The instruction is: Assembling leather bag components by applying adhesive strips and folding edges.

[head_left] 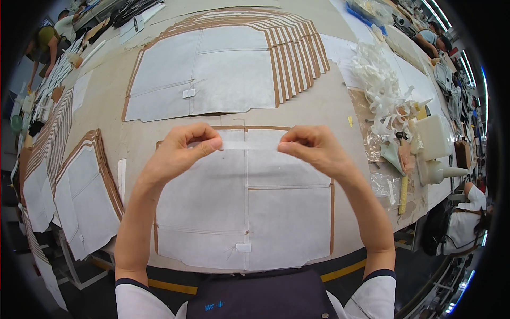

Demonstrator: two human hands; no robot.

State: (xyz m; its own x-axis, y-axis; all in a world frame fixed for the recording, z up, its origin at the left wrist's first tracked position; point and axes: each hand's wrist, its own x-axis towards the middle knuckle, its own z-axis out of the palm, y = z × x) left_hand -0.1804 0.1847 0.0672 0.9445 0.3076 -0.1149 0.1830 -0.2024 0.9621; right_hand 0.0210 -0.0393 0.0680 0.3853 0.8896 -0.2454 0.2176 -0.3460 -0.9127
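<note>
A white strip of tape (249,142) is stretched level across the upper part of a panel (207,204) with a whitish face and brown edges. My left hand (187,148) pinches the strip's left end between thumb and forefinger. At the other end my right hand (315,149) has a similar pinch. The panel lies flat in front of me, with stitched seams and a small white tab (243,247) near its lower edge. Whether the strip touches the panel along its whole length I cannot tell.
Beyond lies a fanned stack of similar panels (234,80); more panels (87,196) overlap at the left. To the right are a heap of white strips (377,85), a white plastic bottle (433,137), a nozzle bottle (443,173) and a yellow stick (403,195). Other people work around the table (345,106).
</note>
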